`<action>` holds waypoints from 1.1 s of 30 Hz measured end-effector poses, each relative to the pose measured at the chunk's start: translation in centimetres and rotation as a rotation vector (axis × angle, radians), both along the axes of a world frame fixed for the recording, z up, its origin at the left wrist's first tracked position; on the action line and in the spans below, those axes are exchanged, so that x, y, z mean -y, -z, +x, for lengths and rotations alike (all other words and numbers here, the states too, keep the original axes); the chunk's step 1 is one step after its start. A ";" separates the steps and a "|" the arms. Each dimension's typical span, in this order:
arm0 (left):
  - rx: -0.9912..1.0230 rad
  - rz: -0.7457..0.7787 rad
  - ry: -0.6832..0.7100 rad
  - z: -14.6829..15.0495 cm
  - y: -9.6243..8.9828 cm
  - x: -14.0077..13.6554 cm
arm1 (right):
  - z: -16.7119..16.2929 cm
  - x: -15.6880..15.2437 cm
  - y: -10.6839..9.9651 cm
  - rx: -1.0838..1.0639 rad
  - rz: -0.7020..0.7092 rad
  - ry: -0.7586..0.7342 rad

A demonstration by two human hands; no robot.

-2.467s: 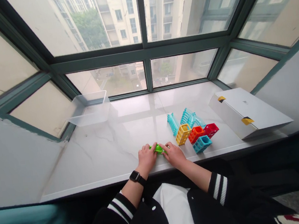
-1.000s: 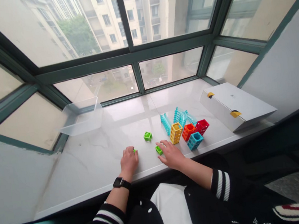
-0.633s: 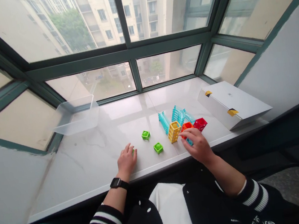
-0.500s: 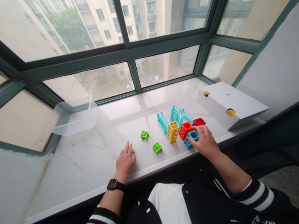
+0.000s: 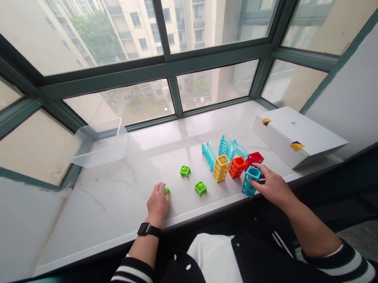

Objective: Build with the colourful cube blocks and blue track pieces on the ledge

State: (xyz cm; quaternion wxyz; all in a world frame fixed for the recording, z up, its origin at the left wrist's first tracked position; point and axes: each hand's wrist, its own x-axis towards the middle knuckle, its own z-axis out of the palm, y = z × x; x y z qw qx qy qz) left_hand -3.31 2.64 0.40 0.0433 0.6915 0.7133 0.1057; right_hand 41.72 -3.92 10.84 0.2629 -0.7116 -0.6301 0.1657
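My right hand point(image 5: 273, 185) pinches a blue toy block stack point(image 5: 249, 185) between thumb and fingers, close to the sill's front edge. Just behind it stand an orange block stack point(image 5: 237, 167) and a dark red block point(image 5: 255, 157). A taller yellow block stack point(image 5: 221, 168) is to their left. My left hand point(image 5: 158, 204) rests on the sill, its fingers curled round a small green block point(image 5: 167, 190) that is mostly hidden. Between the hands lie two more green blocks, a far one point(image 5: 185, 171) and a near one point(image 5: 200, 188).
Clear turquoise track pieces point(image 5: 227, 147) lie behind the stacks. A transparent plastic tub point(image 5: 103, 157) sits at the back left of the white marble sill point(image 5: 121, 205). At the right is a white box point(image 5: 300, 134) with yellow-and-black tabs. Framed windows close off the back.
My right hand has drawn the blue stack away from the orange one, toward me and slightly right. My left fingers, stretched out before, have curled around the green block.
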 end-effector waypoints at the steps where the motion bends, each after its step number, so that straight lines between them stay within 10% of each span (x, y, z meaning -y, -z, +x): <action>1: 0.004 0.000 -0.002 0.1 -0.2 0.0 | 0.1 0.2 -0.3 -0.021 0.011 -0.005; 18: -0.146 -0.075 -0.015 0.3 -1.1 -0.2 | -6.6 0.8 -3.5 -0.456 0.072 -0.330; 28: -0.044 0.111 0.020 -0.8 -2.0 2.3 | -14.4 -1.7 0.2 -0.695 0.031 -0.414; 33: 0.329 0.002 0.351 1.7 -4.8 4.8 | -17.9 -3.3 2.6 -0.851 -0.053 -0.427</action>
